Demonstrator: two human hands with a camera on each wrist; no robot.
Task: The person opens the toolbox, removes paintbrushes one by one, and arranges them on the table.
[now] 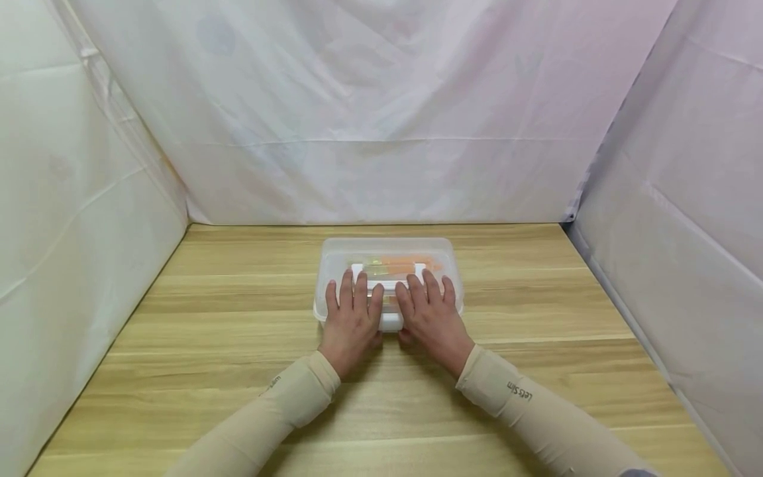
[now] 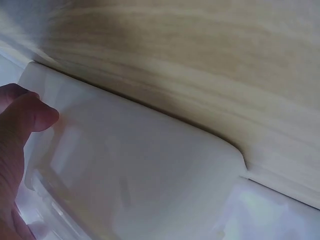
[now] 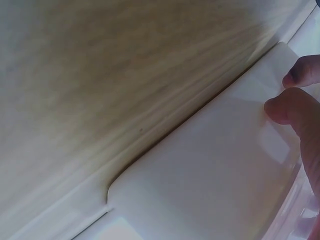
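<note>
A storage box [image 1: 390, 245] with a clear lid and white body stands on the wooden table. A white handle [image 1: 391, 285] lies across the lid, and a white latch [image 1: 391, 322] shows at the front. My left hand [image 1: 352, 324] spreads its fingers over the lid's left half, its thumb [image 2: 37, 116] against the front wall. On the right half, my right hand [image 1: 432, 324] mirrors it, with its thumb [image 3: 290, 106] on the front wall too. Between lid and thumbs, both hands grip the front edge. Orange and yellow-green things [image 1: 399, 265] show through the lid.
The wooden table [image 1: 238, 331] reaches around the box on all sides. White cloth walls [image 1: 381, 165] enclose it at the back, left and right. Light sleeves [image 1: 304, 391] cover both forearms.
</note>
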